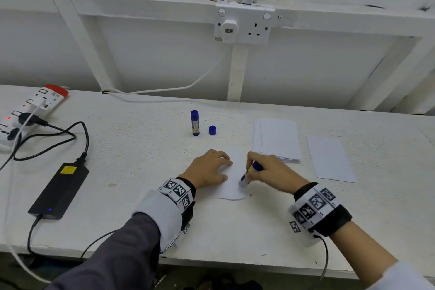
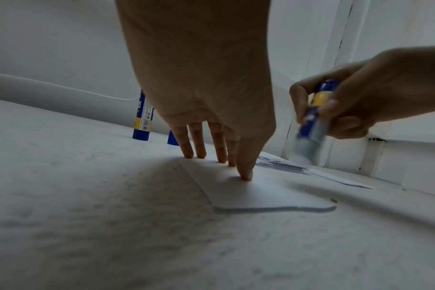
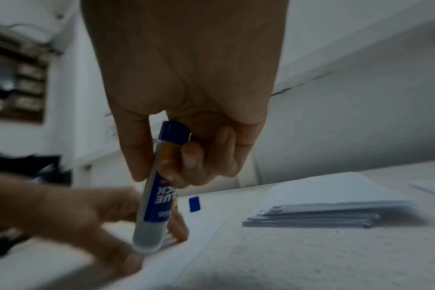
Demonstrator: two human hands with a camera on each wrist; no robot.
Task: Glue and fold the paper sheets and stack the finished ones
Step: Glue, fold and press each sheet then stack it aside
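A white paper sheet (image 1: 231, 186) (image 2: 258, 194) lies flat on the white table in front of me. My left hand (image 1: 209, 169) (image 2: 211, 153) presses it down with straight fingers along its left side. My right hand (image 1: 270, 169) (image 3: 186, 157) grips an uncapped blue glue stick (image 1: 250, 173) (image 2: 313, 121) (image 3: 159, 188), tilted with its tip on the sheet's right part. A stack of white sheets (image 1: 276, 140) (image 3: 335, 204) sits behind the right hand. One single sheet (image 1: 330, 159) lies further right.
A second blue glue stick (image 1: 195, 123) (image 2: 143, 115) stands upright behind the sheet, with a loose blue cap (image 1: 212, 130) (image 3: 195, 204) beside it. A black power adapter (image 1: 60, 189) with cables and a power strip (image 1: 30, 110) lie at the left. A wall socket (image 1: 243, 23) hangs behind.
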